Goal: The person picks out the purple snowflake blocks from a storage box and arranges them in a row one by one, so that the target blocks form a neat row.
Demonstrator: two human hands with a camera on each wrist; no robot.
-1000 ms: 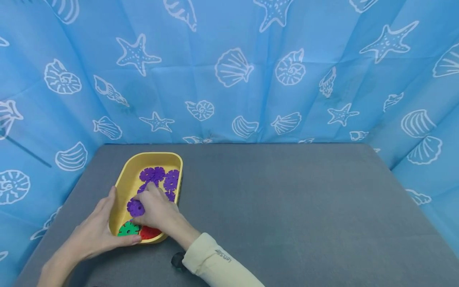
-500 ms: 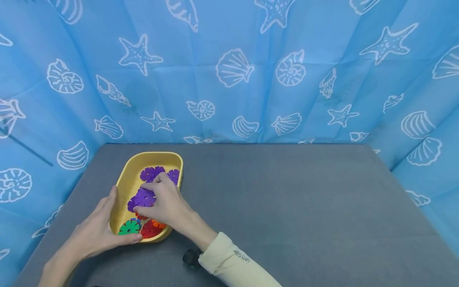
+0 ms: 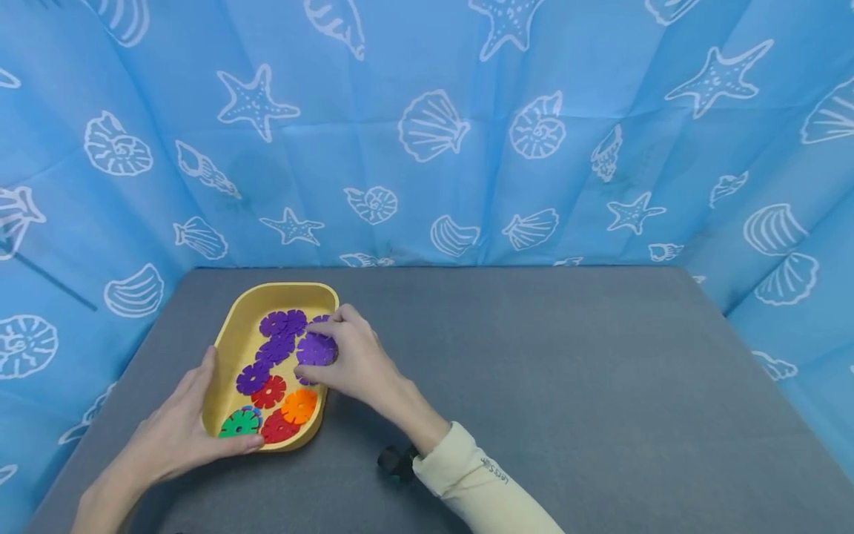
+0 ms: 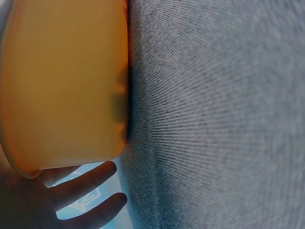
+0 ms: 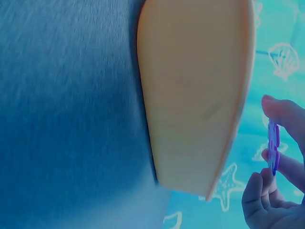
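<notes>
A yellow tray (image 3: 233, 348) on the left of the table holds notched plastic snowflake discs. My left hand (image 3: 167, 441) grips its near-left corner, thumb along the near rim and fingers against the left side. Over the tray's right rim, my right hand (image 3: 363, 363) pinches a purple snowflake disc (image 3: 316, 349) between thumb and fingers. Edge-on in the right wrist view, that purple disc (image 5: 273, 148) shows above the rim. Several purple discs (image 3: 275, 348) lie in the tray's middle and far part. Nearer are red discs (image 3: 269, 391), an orange disc (image 3: 299, 406) and a green disc (image 3: 240, 423).
The grey table (image 3: 534, 386) stretches away to the right of the tray. A blue curtain (image 3: 427, 148) with white shells and starfish hangs behind and at the sides. A small black device (image 3: 395, 463) sits by the right sleeve.
The right hand has moved right from the tray's middle to its right side with the purple disc, uncovering the red and orange discs. The left hand and tray have stayed put.
</notes>
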